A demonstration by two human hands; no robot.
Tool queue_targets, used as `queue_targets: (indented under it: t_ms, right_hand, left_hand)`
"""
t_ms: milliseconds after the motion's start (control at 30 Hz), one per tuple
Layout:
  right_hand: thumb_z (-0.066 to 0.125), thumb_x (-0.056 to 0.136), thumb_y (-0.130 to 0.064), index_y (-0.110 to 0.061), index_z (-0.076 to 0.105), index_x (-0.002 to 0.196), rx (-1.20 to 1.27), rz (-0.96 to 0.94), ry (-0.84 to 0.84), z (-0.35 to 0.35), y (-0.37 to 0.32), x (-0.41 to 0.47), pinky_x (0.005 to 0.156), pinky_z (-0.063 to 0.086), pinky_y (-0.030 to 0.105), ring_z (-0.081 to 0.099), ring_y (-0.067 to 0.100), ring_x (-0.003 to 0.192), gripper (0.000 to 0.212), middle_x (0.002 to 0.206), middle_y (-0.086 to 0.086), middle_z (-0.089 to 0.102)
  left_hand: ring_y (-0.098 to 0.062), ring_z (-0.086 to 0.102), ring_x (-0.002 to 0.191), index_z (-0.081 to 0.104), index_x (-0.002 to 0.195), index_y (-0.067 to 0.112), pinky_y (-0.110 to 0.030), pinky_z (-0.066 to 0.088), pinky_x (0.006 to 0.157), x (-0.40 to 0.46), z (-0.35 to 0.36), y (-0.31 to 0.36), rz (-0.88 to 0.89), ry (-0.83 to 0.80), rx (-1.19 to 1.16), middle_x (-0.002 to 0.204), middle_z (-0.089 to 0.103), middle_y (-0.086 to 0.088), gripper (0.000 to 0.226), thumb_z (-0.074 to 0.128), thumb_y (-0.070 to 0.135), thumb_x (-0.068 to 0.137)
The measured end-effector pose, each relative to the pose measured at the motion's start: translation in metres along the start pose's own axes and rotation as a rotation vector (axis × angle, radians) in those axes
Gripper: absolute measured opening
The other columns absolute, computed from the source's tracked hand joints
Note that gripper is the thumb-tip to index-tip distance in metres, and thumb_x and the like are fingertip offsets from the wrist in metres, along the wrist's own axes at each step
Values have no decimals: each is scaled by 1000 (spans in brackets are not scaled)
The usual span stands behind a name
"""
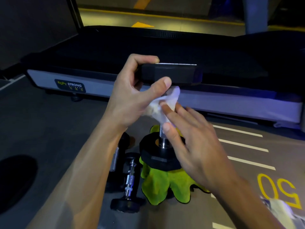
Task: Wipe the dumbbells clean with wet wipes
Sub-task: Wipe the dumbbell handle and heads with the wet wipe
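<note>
Head view: two bare hands work on a dumbbell standing on end at the centre of the frame.

The left hand (132,90) grips the top weight plate (171,74) of the upright dumbbell (162,139), fingers curled over its upper edge and thumb against its near face. The right hand (193,142) holds a white wet wipe (165,104) wrapped around the chrome handle just below that plate, pinched between thumb and fingers. The dumbbell's lower plate rests on a green cloth (166,182) on the floor, lower centre. Just left of the cloth, two more dumbbells (130,177) lie on their sides. A treadmill (231,103) with a grey side rail runs across the middle of the frame behind the hands. At the lower right edge lies something pale and crumpled (280,210), too blurred to identify, beside yellow floor numerals (279,190).
</note>
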State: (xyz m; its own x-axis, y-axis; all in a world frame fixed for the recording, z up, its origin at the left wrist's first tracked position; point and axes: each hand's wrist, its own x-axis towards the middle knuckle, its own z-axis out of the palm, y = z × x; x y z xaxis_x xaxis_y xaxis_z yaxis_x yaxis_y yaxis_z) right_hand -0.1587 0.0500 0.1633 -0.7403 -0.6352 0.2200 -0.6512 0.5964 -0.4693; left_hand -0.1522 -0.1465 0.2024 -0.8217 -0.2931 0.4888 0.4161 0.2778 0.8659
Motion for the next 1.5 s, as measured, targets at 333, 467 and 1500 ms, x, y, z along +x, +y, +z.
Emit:
queue_targets:
  t_ms: [333,467,1500]
  right_hand:
    - [68,94,-28,-25,74,105,-41,-137,347,-4,8,-8,75,54,42,64,25,89,13,102,-8,72]
    - [72,87,-18,-26,71,87,481,-64,130,-20,7,-14,67,46,23,62,11,73,7,81,-6,67]
    - [62,103,-25,-15,51,154,136,-202,416,42,5,3,108,49,25,33,-3,149,53,171,1,28]
  left_hand:
    - [-8,62,127,59,121,24,-31,49,106,2,9,2,25,-29,12,134,65,7,46,79,39,82]
    - [-8,63,125,60,120,25,-30,49,105,2,8,2,30,-33,16,132,65,8,45,79,39,81]
    - [-2,65,106,58,123,12,-21,50,90,9,2,-6,-30,27,-71,117,67,5,51,77,36,82]
